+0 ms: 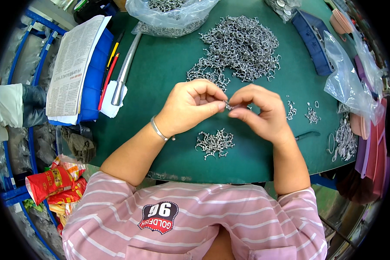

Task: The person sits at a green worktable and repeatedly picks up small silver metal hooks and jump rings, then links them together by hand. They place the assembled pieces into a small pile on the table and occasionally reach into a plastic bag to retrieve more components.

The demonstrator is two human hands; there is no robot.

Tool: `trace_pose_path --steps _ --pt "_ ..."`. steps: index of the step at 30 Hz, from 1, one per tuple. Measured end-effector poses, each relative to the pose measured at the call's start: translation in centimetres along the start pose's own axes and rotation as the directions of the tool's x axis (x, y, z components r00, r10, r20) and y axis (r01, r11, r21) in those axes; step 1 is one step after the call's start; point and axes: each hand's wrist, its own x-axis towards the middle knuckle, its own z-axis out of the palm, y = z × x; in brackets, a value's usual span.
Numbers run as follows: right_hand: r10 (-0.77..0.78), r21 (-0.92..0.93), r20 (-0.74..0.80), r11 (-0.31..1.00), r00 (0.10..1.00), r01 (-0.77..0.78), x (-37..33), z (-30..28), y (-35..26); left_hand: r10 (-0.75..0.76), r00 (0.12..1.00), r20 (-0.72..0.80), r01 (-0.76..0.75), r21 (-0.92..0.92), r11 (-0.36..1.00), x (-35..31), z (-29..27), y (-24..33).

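Observation:
Between the fingertips of both hands is a small silver metal piece [228, 105], mostly covered by the fingers; it looks like one of the small ring-like pieces on the table. My left hand [190, 104], with a bangle at its wrist, pinches it from the left. From the right, my right hand [260, 110] is closed on it with thumb and forefinger. Beyond the hands lies a big heap of silver ring-like pieces [247, 47]. Nearer to me, below the hands, sits a smaller pile of similar pieces [214, 143].
Plastic bags of metal pieces [173, 26] stand at the back. A tapered metal rod [126, 69] and pencils [108, 82] lie left, beside a newspaper-topped blue bin [95, 73]. At right are small clusters of rings [312, 115], a dark-handled tool [307, 135] and a blue tray [312, 41].

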Motion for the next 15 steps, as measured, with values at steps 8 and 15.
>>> trace_pose_path --steps 8,15 --pt "0.230 -0.417 0.152 0.897 0.961 -0.148 -0.9 -2.7 1.4 -0.207 0.780 0.591 -0.138 0.484 0.864 -0.6 -2.0 2.4" --pt "0.231 -0.355 0.156 0.920 0.960 -0.164 -0.5 -1.7 1.2 -0.354 0.911 0.213 0.283 0.302 0.910 -0.1 -0.9 1.7"
